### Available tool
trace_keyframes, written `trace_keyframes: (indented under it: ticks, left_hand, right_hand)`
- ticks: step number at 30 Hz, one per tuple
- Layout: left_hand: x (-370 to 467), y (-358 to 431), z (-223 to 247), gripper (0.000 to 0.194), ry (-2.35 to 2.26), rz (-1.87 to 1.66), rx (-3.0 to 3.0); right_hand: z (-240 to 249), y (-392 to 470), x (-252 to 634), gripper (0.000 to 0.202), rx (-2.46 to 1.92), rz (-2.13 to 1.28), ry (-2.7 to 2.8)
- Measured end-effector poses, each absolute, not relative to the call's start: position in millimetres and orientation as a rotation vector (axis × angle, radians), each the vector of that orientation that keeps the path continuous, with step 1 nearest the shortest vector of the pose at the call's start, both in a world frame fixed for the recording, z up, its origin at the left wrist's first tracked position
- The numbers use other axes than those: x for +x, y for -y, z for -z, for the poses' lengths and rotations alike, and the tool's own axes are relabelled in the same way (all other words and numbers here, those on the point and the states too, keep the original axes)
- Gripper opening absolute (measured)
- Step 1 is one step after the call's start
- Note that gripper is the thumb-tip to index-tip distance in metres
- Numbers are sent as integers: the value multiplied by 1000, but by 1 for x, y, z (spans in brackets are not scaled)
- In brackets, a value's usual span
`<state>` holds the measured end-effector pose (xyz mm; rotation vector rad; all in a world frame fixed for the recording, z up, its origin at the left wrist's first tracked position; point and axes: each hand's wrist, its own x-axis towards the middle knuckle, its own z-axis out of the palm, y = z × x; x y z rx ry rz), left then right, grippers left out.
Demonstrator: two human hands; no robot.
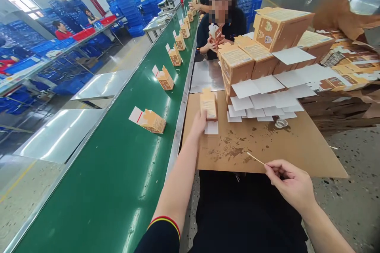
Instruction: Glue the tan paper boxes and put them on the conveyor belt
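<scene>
My left hand (200,121) grips the lower left edge of a flat tan-and-brown carton (208,106) at the left side of the cardboard sheet (231,158). A white flap (211,128) shows at the carton's near end. Over the sheet's front edge, my right hand (289,182) is closed, pinching a cotton swab (255,158) between thumb and forefinger; its tip points left and away from me. Dark wet smears mark the cardboard between the hands. A small clear round dish (281,123) sits beyond my right hand.
Stacked cartons (237,63) with white flaps rise behind the dish. On my left, a green conveyor belt (118,182) carries a row of upright opened cartons (157,120). Across the stack, a co-worker (221,27) holds a carton. Flattened cartons (344,71) lie to the right.
</scene>
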<state>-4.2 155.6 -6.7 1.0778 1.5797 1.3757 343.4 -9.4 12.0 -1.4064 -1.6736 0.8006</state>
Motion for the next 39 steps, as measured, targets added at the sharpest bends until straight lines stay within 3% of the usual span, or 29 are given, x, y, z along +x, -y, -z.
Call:
trace_keyframes:
  ticks: [7, 17, 25, 39]
  left_hand:
    - [8, -52, -3, 78, -1266, -1466, 864]
    - [25, -45, -7, 72, -1427, -1376, 949]
    - [28, -37, -9, 71, -1431, -1380, 957]
    - [50, -8, -19, 68, -1722, -1227, 1275]
  right_hand:
    - [-23, 14, 320, 31, -1339, -797, 1693]
    - [3, -17, 268, 20, -1255, -758, 1857]
    - [10, -23, 271, 21, -1249, -729, 2019]
    - [-2, -1, 313, 33, -1461, -942, 1492]
